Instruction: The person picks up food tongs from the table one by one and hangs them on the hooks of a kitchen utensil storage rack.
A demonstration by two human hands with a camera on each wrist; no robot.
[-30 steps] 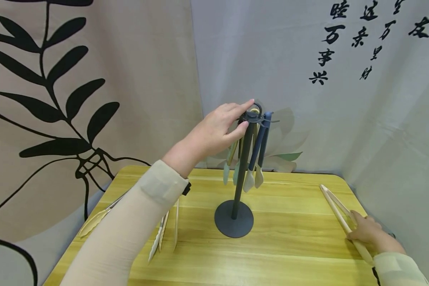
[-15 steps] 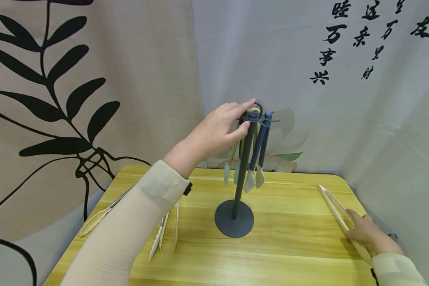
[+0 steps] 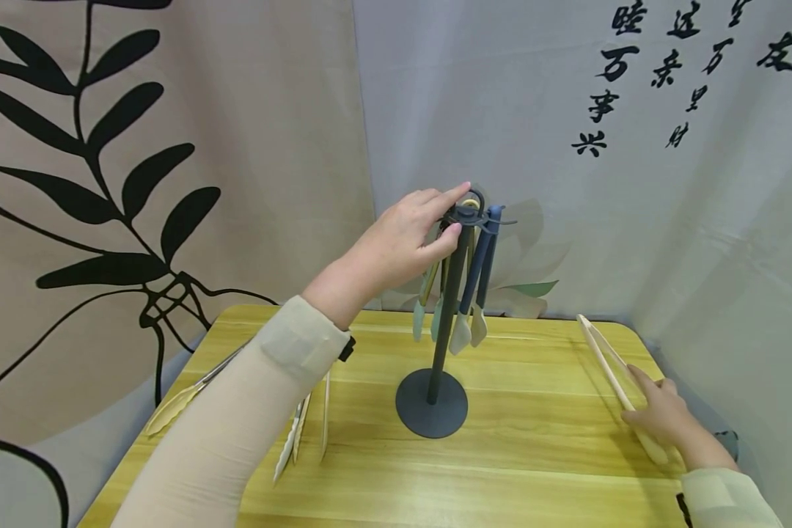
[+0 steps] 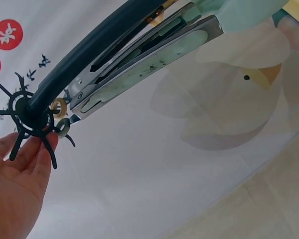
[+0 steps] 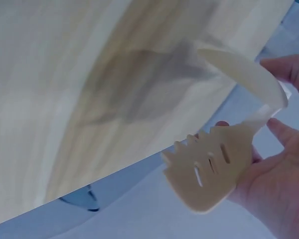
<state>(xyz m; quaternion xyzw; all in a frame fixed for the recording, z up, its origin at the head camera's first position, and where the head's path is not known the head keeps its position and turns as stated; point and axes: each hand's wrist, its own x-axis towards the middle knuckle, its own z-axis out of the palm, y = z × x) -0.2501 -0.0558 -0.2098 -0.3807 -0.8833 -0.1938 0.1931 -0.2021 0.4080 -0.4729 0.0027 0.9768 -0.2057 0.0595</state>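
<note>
A dark grey utensil stand (image 3: 450,315) stands upright on the table, tongs hanging from its hooked top. My left hand (image 3: 405,238) grips that top ring from the left, thumb in front; in the left wrist view its fingers (image 4: 37,159) lie among the prongs. Blue-handled tongs (image 3: 482,264) hang on the right side; green-and-metal tongs (image 4: 144,69) hang close to the post. At the table's right edge my right hand (image 3: 660,411) holds long cream tongs (image 3: 603,363). In the right wrist view they have a slotted, toothed head (image 5: 209,169) and a smooth, curved one (image 5: 249,74).
Left of the stand, partly behind my left sleeve (image 3: 237,425), several more tongs lie on the wooden table (image 3: 515,469), among them a yellowish pair (image 3: 171,411) and a pale pair (image 3: 293,440). Printed curtains (image 3: 501,88) hang close behind the table.
My right hand has raised the cream tongs and moved them a little left and away from me. My left hand and the stand have stayed put.
</note>
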